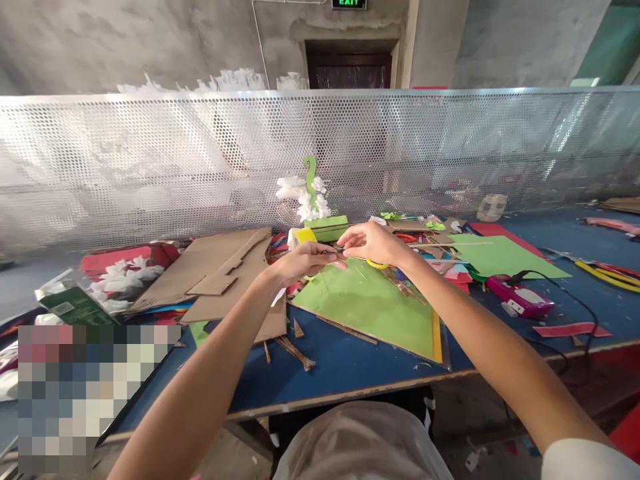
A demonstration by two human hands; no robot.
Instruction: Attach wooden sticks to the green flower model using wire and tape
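Observation:
My left hand [300, 262] and my right hand [374, 243] meet above the middle of the cluttered table. The fingertips of both are pinched together around something thin and small that I cannot make out. Below them lies a large green sheet [360, 300] with a yellow strip along its right edge. Just behind my left hand are a roll of yellow tape [305, 235] and a green block [327, 228]. A green curved cut-out [311, 180] stands upright among white crumpled tufts [307, 208], near the perforated screen.
Brown cardboard pieces [235, 267] spread to the left, beside a green box [73, 300]. On the right are a light green sheet [505, 255], a magenta device [520, 297] with a black cable, and yellow-handled scissors [607, 273]. A perforated metal screen [175, 167] borders the blue table [335, 370].

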